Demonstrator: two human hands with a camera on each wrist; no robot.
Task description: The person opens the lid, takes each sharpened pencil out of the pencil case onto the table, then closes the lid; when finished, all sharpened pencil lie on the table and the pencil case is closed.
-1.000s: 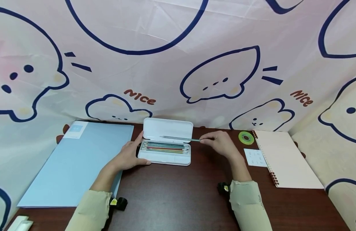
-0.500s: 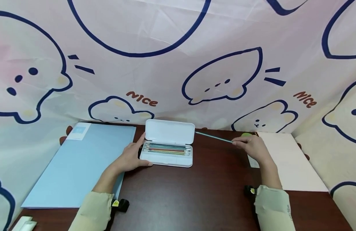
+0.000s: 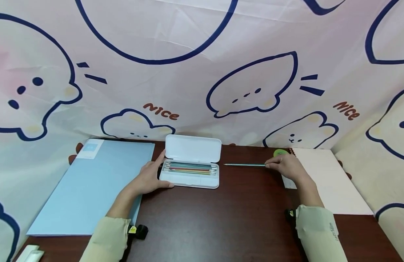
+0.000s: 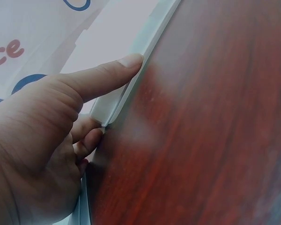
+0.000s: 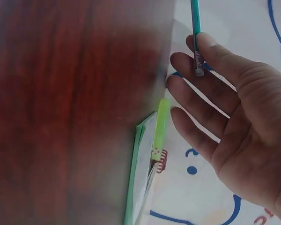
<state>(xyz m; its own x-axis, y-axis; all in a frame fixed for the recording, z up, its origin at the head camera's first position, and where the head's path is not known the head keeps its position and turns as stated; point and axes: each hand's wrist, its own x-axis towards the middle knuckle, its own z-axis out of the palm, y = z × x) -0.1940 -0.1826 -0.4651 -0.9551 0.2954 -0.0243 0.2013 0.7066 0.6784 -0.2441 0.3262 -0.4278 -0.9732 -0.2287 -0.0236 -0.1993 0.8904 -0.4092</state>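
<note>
An open white pencil case [image 3: 188,181] lies at the back of the table, its lid [image 3: 192,148] tipped back. Inside is a row of several pencils [image 3: 188,169]. My left hand [image 3: 147,178] holds the case by its left end. In the left wrist view, the thumb [image 4: 114,75] lies along the front edge and the other fingers are bent at the corner. To the right of the case, my right hand [image 3: 290,167] pinches a teal pencil [image 3: 244,165] near its eraser end. The pencil lies level across the view, its tip pointing left toward the case.
A large blue folder [image 3: 90,189] covers the table's left side. On the right are a spiral notebook [image 3: 336,185], a white card [image 3: 288,183] and a round green item [image 3: 279,152], partly behind my right hand. White objects [image 3: 30,254] lie at the front left corner.
My right hand has carried the pencil from over the case out to the right, and its tip has swung down to level. My left hand stays on the case.
</note>
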